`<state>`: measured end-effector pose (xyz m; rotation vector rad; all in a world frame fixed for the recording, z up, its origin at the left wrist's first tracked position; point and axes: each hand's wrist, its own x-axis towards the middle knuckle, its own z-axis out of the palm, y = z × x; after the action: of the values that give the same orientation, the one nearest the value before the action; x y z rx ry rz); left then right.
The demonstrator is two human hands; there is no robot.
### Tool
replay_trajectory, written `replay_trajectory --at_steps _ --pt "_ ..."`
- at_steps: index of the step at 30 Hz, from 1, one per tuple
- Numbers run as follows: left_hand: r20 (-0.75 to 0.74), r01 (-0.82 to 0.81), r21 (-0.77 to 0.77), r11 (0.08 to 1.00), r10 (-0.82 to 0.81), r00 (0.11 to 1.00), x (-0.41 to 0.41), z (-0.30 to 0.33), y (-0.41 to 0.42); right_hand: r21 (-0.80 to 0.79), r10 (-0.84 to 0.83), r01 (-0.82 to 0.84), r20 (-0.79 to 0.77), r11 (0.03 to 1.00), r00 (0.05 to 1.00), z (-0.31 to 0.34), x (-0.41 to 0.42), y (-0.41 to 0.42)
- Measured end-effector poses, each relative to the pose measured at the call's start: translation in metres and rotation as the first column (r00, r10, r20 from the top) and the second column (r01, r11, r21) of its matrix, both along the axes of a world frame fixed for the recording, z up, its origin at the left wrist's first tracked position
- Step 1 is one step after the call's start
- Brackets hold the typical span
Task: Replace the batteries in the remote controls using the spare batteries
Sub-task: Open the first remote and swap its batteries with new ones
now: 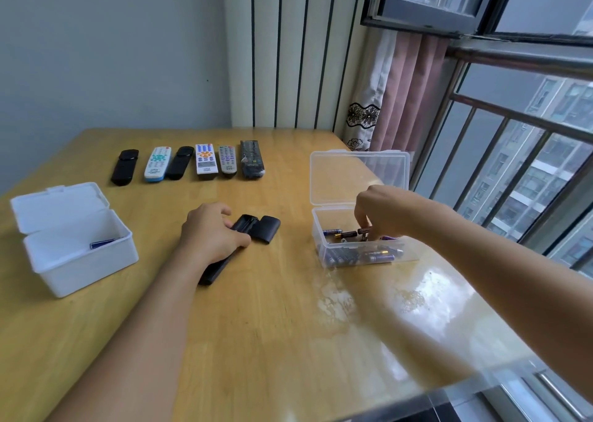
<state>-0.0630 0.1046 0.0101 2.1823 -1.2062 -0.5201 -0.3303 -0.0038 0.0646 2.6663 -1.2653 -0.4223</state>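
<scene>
A black remote (245, 223) lies face down at the table's middle, its battery bay open and seemingly empty. My left hand (210, 234) holds it down, fingers curled round its body. Its black cover (265, 229) lies just to the right of it. My right hand (382, 211) reaches into a clear plastic box (321, 229) of spare batteries (369, 256), fingertips pinching among them; which battery it holds is hidden. A white open box (80, 261) at the left holds one dark battery (102, 244).
Several remotes (205, 162) lie in a row at the table's far side, black, white and grey ones. The clear box's lid (359, 178) stands upright behind it. A window with railing runs along the right; the table's near-right edge is glossy.
</scene>
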Motion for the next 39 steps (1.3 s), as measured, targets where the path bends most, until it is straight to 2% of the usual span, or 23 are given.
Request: replay_trajectory --at_steps 5,7,10,13,15,18,19,21,24,26,30,32,34,35,37,39 --pt "-0.085 0.014 -0.020 1.000 -0.016 0.996 0.000 0.002 0.004 0.015 0.150 -0.150 -0.032 0.989 0.988 -0.005 0.000 0.002" --pt "-0.230 0.074 -0.116 0.991 -0.099 0.968 0.002 0.007 0.007 0.050 0.116 -0.115 -0.014 0.992 0.993 0.003 -0.004 0.002" --pt "-0.549 0.124 -0.273 0.954 -0.261 0.794 -0.002 0.015 0.014 0.037 0.055 -0.066 0.229 0.997 0.972 0.033 -0.012 0.005" --pt "-0.686 0.113 -0.282 0.953 -0.283 0.671 -0.010 0.015 0.016 0.039 0.106 -0.156 0.570 0.987 0.815 0.056 0.005 0.026" --pt "-0.782 0.061 -0.262 0.963 -0.248 0.571 -0.014 0.015 0.020 0.028 0.177 -0.255 0.645 0.967 0.743 0.052 0.037 0.044" --pt "-0.910 0.004 -0.272 0.962 -0.258 0.325 -0.015 0.015 0.028 0.055 0.202 -0.320 0.673 0.946 0.712 0.021 0.088 0.053" --pt "-0.918 -0.002 -0.280 0.960 -0.267 0.293 -0.006 0.012 0.033 0.060 0.205 -0.336 0.687 0.940 0.697 0.006 0.107 0.051" --pt "-0.907 0.003 -0.278 0.961 -0.263 0.328 -0.001 0.005 0.037 0.051 0.199 -0.313 0.673 0.948 0.712 -0.013 0.120 0.047" --pt "-0.842 -0.028 -0.291 0.956 -0.242 0.482 0.007 -0.006 0.037 0.031 0.208 -0.305 0.665 0.952 0.717 -0.030 0.128 0.045" --pt "-0.797 -0.033 -0.319 0.947 -0.249 0.550 0.009 -0.008 0.033 0.029 0.209 -0.304 0.664 0.952 0.717 -0.037 0.131 0.047" --pt "-0.772 -0.045 -0.332 0.942 -0.244 0.587 0.007 -0.008 0.024 0.031 0.170 -0.260 0.680 0.965 0.713 -0.042 0.134 0.047" --pt "-0.782 -0.058 -0.328 0.943 -0.237 0.576 0.008 -0.009 0.022 0.025 0.161 -0.255 0.713 0.967 0.682 -0.045 0.133 0.049" --pt "-0.811 -0.066 -0.326 0.943 -0.243 0.532 0.009 -0.009 0.022 0.057 0.088 -0.217 0.795 0.975 0.601 -0.047 0.132 0.049" --pt "-0.825 -0.068 -0.329 0.942 -0.252 0.506 0.011 -0.009 0.022 0.119 -0.004 -0.193 0.860 0.974 0.511 -0.047 0.133 0.049" --pt "-0.847 -0.056 -0.347 0.936 -0.287 0.447 0.011 -0.009 0.023 0.292 -0.241 -0.214 0.942 0.932 0.234 -0.046 0.134 0.050" --pt "-0.866 -0.048 -0.374 0.926 -0.330 0.376 0.010 -0.008 0.021 0.461 -0.493 -0.325 0.870 0.825 -0.017 -0.044 0.136 0.054"
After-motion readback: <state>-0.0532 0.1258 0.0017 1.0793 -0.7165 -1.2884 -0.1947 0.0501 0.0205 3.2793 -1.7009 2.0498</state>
